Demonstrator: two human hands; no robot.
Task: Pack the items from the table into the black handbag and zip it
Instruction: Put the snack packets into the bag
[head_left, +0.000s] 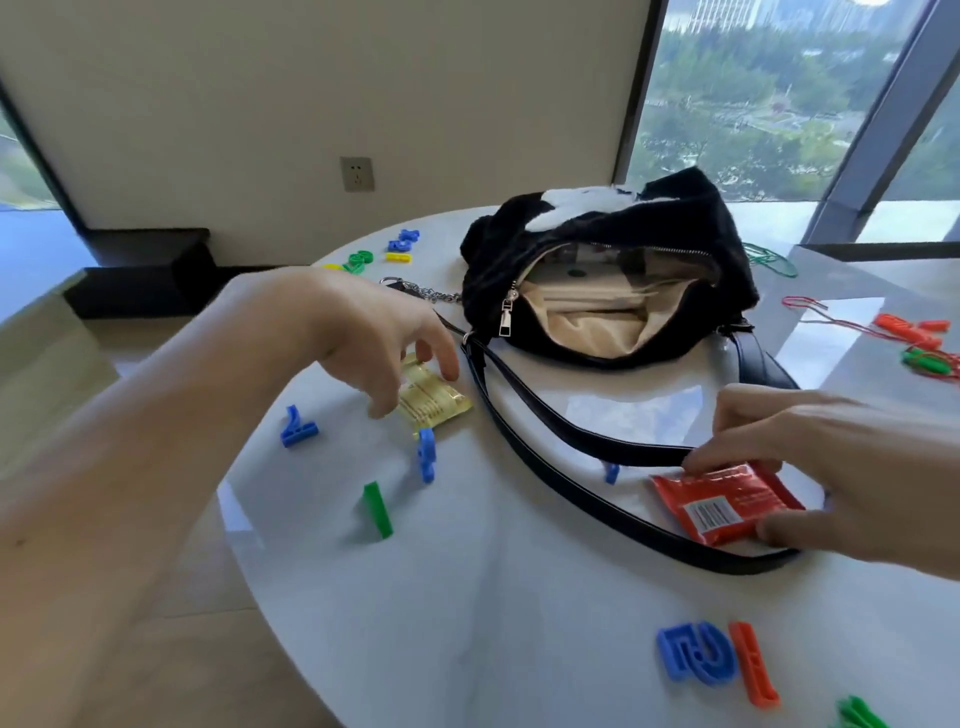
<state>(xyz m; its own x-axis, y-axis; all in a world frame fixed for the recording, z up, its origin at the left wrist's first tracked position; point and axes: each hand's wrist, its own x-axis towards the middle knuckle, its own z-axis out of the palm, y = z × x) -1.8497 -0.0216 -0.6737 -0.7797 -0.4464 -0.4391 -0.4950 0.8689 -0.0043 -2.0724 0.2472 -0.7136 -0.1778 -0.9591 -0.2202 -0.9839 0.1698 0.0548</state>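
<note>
The black fuzzy handbag (613, 270) lies on the round white table (493, 613) with its zip open, showing a beige lining and some items inside. Its black strap (545, 457) loops toward me. A yellow sachet (436, 405) lies left of the strap; my left hand (374, 338) hovers over it with fingers curled downward, fingertips at its edges. A red packet (722, 501) lies inside the strap loop; my right hand (831, 467) pinches it between fingers at its top edge and thumb at its lower right.
Plastic number and letter pieces are scattered about: blue (298, 428), blue (427, 454), green (378, 509), blue and orange (717, 660) near me, more at the far left (379, 252). Orange and green pieces with cords (919, 338) lie at the right. A bag chain (421, 291) lies left of the bag.
</note>
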